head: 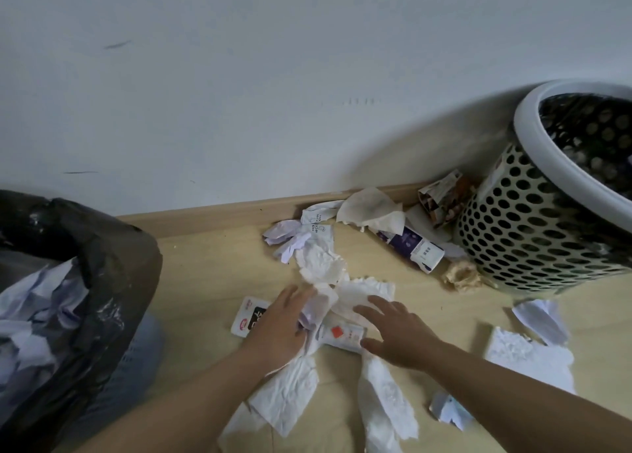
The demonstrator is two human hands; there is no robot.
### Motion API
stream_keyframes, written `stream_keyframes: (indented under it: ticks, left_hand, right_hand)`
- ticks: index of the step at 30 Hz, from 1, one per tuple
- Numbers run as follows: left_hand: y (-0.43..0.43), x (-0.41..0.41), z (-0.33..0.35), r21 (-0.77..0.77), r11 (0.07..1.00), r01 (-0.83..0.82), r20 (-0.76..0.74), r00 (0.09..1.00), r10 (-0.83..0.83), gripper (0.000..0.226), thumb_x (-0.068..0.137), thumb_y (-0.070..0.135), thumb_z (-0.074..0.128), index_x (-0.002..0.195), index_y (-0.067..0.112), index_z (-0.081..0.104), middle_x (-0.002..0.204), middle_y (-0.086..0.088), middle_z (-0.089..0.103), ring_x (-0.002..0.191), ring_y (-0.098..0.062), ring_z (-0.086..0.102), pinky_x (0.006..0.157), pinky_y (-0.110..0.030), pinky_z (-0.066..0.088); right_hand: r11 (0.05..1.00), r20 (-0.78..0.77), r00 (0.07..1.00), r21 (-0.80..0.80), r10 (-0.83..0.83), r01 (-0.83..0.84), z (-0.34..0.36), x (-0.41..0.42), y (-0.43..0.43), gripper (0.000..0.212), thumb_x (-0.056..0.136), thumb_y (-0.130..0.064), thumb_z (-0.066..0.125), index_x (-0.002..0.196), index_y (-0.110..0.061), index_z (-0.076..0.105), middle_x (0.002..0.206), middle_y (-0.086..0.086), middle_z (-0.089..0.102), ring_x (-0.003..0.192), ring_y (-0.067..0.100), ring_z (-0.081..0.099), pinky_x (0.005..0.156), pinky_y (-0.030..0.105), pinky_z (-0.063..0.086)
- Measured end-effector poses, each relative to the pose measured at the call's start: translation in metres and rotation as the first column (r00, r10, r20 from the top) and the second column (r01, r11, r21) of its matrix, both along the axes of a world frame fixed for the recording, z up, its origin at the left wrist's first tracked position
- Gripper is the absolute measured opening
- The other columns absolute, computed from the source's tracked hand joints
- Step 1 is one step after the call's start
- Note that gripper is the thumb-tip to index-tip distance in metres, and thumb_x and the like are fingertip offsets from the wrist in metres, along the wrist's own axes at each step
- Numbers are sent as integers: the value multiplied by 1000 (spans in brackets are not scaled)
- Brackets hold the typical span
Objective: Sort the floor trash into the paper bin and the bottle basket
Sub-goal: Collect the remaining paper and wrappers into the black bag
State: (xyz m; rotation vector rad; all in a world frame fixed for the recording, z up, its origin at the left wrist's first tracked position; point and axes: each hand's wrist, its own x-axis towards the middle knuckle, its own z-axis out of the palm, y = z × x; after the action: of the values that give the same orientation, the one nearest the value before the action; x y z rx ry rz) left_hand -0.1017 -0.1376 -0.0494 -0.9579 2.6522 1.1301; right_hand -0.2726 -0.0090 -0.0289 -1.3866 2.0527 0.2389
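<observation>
Our left hand [280, 329] and right hand [398, 333] lie spread on the tissues [372, 293], seemingly gripping nothing (light, limp, tearable); we'd best bunch them mid-heap.

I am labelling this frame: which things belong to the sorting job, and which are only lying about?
Job: paper bin, perforated basket, tissue pile, purple package, left hand, right hand.
Lying about: skirting board, wall.

White tissues [355, 298] on tan floor [212, 281]; black bag [102, 247] in bin; cream basket [533, 234] has round holes; purple-white carton [413, 247].
</observation>
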Motion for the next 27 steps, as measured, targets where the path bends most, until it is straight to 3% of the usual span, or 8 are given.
stream_keyframes:
  ticks: [3,6,10,16,19,21,24,27]
  left_hand:
    - [-2,7,3,-201,979,38,-36,998,-46,58,87,2,47,141,22,36,148,6,26,124,-10,43,96,-19,37]
    - [-10,25,1,-383,923,28,38,999,-15,55,80,7,60,133,20,49,143,-5,41,129,-27,44,99,-38,40]
    - [-27,53,-5,-282,955,88,439,897,47,63,94,38,44,148,29,13,155,4,15,140,-21,21,108,-32,32]
    - [-29,51,-3,-233,972,38,499,863,86,60,91,37,50,144,33,20,135,-2,38,124,-25,38,96,-33,39]
    - [-32,48,1,-176,982,-63,478,867,141,48,87,34,53,131,31,35,128,-4,40,120,-25,39,94,-33,39]
    - [-31,49,3,-171,983,-66,479,866,142,37,84,29,56,118,33,42,126,1,38,117,-23,38,92,-31,38]
    - [-31,47,1,-117,987,-113,470,869,155,18,82,22,52,95,34,47,122,7,35,115,-19,35,91,-28,36]
    - [-33,46,0,-59,959,-278,400,873,278,23,90,23,39,99,26,60,122,6,43,119,-20,38,101,-30,36]
  right_hand:
    - [980,-55,997,-187,56,-65,3,17,-4,52,97,-44,37,145,-34,22,156,-6,14,141,18,20,113,35,22]
    - [961,-70,983,-207,171,-182,-3,33,-12,50,97,-31,41,145,-32,24,155,-3,18,139,20,24,111,35,22]
    - [979,-95,988,-148,124,-137,-18,46,-20,52,97,-16,39,145,-29,23,146,2,30,129,25,34,101,35,33]
    - [992,-215,971,-42,107,-119,-17,51,-15,42,95,-10,38,137,-12,36,132,12,41,121,27,42,96,37,39]
    - [981,-285,950,-105,127,-163,-19,45,-10,41,49,-16,86,85,-8,69,81,9,63,70,24,64,53,33,53]
    - [976,-328,937,-135,122,-174,-15,41,-8,45,29,-17,90,67,-13,68,65,4,60,54,20,60,41,27,46]
    - [988,-264,956,-48,128,-145,-12,34,-5,32,86,-4,53,117,-8,50,114,11,52,106,25,54,73,30,40]
    - [996,-219,972,-29,80,-88,-15,24,-5,31,95,-8,37,125,-14,41,122,6,48,113,23,48,75,30,37]
